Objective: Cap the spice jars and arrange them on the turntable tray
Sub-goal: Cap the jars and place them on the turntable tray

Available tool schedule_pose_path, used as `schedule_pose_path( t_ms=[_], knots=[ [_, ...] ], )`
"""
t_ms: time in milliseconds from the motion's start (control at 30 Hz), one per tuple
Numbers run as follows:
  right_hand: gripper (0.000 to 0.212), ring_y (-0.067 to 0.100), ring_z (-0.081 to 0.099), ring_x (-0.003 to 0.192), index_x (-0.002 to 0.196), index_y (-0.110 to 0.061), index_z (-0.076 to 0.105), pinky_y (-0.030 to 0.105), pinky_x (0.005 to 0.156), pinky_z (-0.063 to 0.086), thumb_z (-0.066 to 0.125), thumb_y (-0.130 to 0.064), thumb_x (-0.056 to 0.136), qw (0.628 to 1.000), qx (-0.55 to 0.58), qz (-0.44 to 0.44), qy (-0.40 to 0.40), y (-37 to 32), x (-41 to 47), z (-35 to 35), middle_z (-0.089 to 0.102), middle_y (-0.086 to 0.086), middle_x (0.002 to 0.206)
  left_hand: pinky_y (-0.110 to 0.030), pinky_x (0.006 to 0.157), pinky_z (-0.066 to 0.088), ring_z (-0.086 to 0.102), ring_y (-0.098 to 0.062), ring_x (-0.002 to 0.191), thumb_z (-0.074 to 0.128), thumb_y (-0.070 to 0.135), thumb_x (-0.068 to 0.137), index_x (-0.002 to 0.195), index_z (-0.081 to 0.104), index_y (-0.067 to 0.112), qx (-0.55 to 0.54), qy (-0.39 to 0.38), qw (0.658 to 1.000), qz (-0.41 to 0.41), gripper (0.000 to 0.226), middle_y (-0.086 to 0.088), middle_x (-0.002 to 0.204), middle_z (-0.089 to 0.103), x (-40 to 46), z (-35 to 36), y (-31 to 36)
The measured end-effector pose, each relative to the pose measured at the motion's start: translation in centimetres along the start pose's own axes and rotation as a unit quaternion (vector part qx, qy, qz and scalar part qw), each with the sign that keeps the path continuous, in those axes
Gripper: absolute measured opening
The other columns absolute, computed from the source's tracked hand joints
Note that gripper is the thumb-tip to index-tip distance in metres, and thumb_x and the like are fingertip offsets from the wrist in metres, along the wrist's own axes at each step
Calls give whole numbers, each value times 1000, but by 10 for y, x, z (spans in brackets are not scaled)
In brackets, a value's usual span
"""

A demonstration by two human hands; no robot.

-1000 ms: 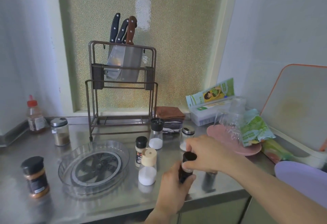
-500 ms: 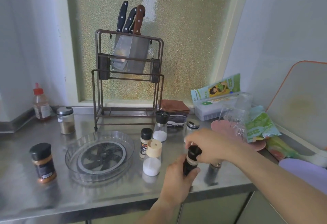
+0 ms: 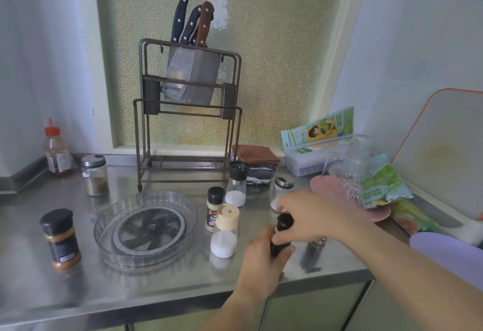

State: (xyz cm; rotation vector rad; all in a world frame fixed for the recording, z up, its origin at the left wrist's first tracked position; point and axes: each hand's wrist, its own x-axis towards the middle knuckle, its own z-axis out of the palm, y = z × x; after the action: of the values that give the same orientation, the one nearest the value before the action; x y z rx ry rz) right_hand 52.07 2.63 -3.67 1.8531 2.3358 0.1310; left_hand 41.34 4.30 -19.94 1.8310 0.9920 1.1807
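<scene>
Dark spice jar (image 3: 281, 236), held upright above the steel counter (image 3: 183, 286), right of the turntable tray (image 3: 145, 228). The left hand (image 3: 261, 262) grips its body, fingers curled round it. The right hand (image 3: 311, 215) pinches its black cap (image 3: 285, 222) from above with thumb and fingers; whether the cap is fully seated cannot be told.

Turntable tray: clear, round, with a dark spoked centre, nothing standing in it.

Left of the tray, near the counter's front: jar of orange-brown spice (image 3: 60, 239), black cap on.

Just right of the tray: jar with a wooden lid (image 3: 225, 231), white grains in its base. Touching or just behind it: small pale bottle with black cap (image 3: 214, 208).

Right of the tray, behind the small bottle: black-topped grinder (image 3: 236, 183), white contents. Further right, partly hidden by the right hand: short glass jar with a metal lid (image 3: 282, 189).

Far left of the tray: glass shaker of brown powder (image 3: 94, 175), metal lid on. Beyond it, against the wall: red-capped bottle (image 3: 56, 154).

Behind the tray: brown wire knife rack (image 3: 188, 116) holding cleavers and three handled knives. Right of the rack: folded brown cloth (image 3: 254, 154).
</scene>
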Motion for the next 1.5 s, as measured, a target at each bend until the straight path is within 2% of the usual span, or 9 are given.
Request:
schedule_pose_path(
  t_ms=[67,200,333,500,633,767,900,1133,1500],
  knots=[
    [33,22,58,98,114,-27,62,34,75,46,69,-35,82,999,26,-15,-33,-3,-4,-7,65,-4,108,-12,60,42,56,6,60,73,25,90,100,59,26,-4,-2,1000,-5,17,34,64,61,1,0,0],
    [35,28,61,71,74,-11,60,45,64,51,64,-44,82,1000,-19,13,1,-2,-1,-1,62,8,71,-9,60,41,56,7,61,73,25,91,98,56,32,-5,-3,1000,-5,20,30,65,62,0,0,1],
    [44,21,58,98,120,-25,59,40,83,51,71,-37,79,999,41,0,-34,1,-6,-5,65,-3,111,-14,59,42,54,4,59,73,26,91,94,56,28,-8,-1,1000,-2,17,26,65,62,0,0,2],
    [34,25,59,70,76,-15,59,43,64,52,65,-49,80,1000,-18,18,5,1,-2,0,62,3,72,-26,62,52,56,1,59,72,29,90,96,57,32,-12,-7,1000,-13,16,22,65,62,1,1,0],
    [41,21,56,110,126,-27,56,34,88,48,66,-25,86,998,33,-22,-43,0,-7,-6,61,-2,121,-15,62,45,55,5,60,73,26,90,95,58,30,-4,-2,1000,-2,16,22,64,61,0,-1,3],
    [36,26,62,83,91,-16,66,45,75,55,62,-51,85,1000,-5,9,25,-1,0,2,69,4,86,-5,61,38,55,10,61,73,23,91,99,60,29,11,-5,1000,6,16,25,65,60,-2,-1,6],
    [55,24,55,113,134,-28,51,36,86,48,70,-25,82,999,12,-8,-51,-2,-2,-2,60,0,124,-14,60,40,52,4,59,72,26,91,87,49,37,19,-1,1000,5,25,19,65,59,-2,-2,6],
    [23,31,66,86,94,-12,74,42,69,54,72,-26,76,1000,29,9,2,2,-3,1,72,12,88,-19,62,45,54,2,62,71,26,91,101,59,22,25,4,1000,-2,15,19,68,59,-2,-1,7],
    [37,22,63,107,121,-28,61,33,87,48,73,-32,87,967,210,88,112,-3,-12,37,69,-3,116,-10,63,42,58,2,67,72,28,93,103,56,30,73,41,996,-38,19,18,80,65,-3,-4,18]
  ],
)
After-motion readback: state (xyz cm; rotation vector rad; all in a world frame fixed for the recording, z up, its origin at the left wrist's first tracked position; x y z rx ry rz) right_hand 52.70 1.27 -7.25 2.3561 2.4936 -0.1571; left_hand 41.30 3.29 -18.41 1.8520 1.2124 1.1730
